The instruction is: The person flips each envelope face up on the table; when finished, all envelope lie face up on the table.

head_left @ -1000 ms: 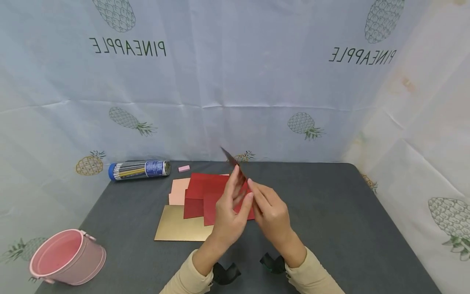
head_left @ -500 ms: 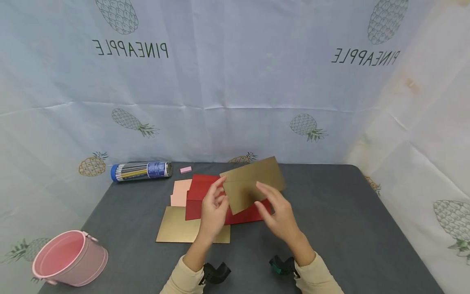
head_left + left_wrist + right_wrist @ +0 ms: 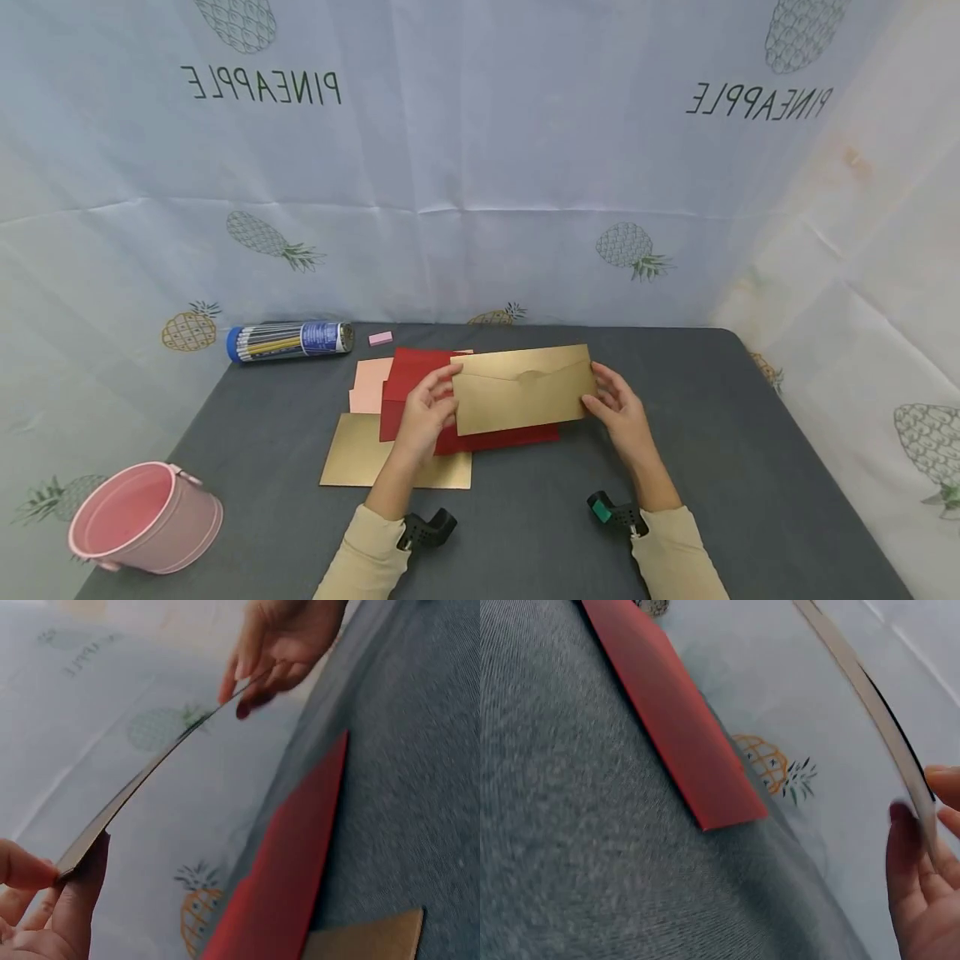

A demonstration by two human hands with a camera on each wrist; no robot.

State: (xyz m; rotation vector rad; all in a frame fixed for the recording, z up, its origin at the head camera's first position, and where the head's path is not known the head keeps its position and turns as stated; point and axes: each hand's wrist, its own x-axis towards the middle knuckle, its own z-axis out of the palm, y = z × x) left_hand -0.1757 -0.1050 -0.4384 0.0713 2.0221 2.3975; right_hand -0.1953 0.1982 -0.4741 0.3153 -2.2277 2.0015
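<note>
Gold envelope (image 3: 521, 392), one: long rectangle of thin, stiff paper with a soft metallic sheen, bowed along its length in both wrist views. I find it raised above the table (image 3: 540, 525), in front of the red pieces. A flap line crosses its face below the top edge, with a rounded dip near the middle.

Left hand (image 3: 422, 417): pinching the envelope's left end, thumb and fingers on opposite faces. Right hand (image 3: 624, 417): the same grip, at the right end. Both sleeves are cream; I see a black mount at each wrist, the right one with a green patch.

Table: dark grey, finely ribbed. On it, red paper pieces (image 3: 495, 440), overlapping, smooth and matte; pale pink paper (image 3: 371, 383), partly beneath them; a gold rectangle (image 3: 348, 454), lying flat, partly covered by red.

Cylinder of pencils (image 3: 270, 342), clear-sided, blue-ended, on its side; its blue-and-white label is too small for me to read. Small pink block (image 3: 380, 337), beside it. Pink bucket (image 3: 172, 529), round-mouthed, tilted.

Backdrop (image 3: 480, 142): pale creased cloth, pineapple drawings; I read PINEAPPLE twice, mirror-reversed.
</note>
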